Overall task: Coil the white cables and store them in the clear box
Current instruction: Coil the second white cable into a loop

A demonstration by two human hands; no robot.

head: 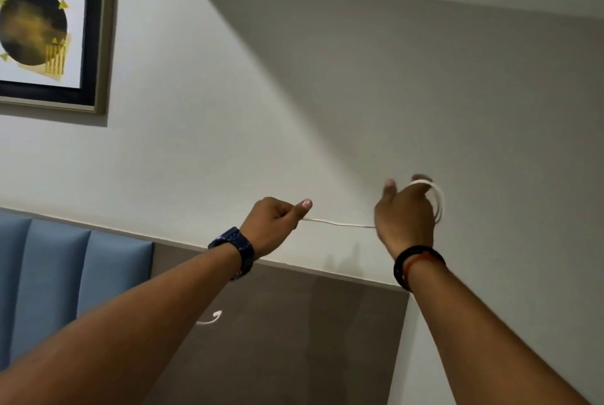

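Observation:
A white cable [340, 223] runs taut between both raised hands in front of the wall. My left hand [274, 225] pinches it between thumb and curled fingers. My right hand [405, 212] holds several loops of the same cable, which hang around its fingers on the right side. A loose end of cable shows below my left forearm. The clear box is out of view.
A framed picture [49, 29] hangs on the pale wall at upper left. A blue padded headboard [65, 267] and a brown panel [294, 332] fill the lower part of the view. A dark watch is on my left wrist, and dark and orange bands are on my right.

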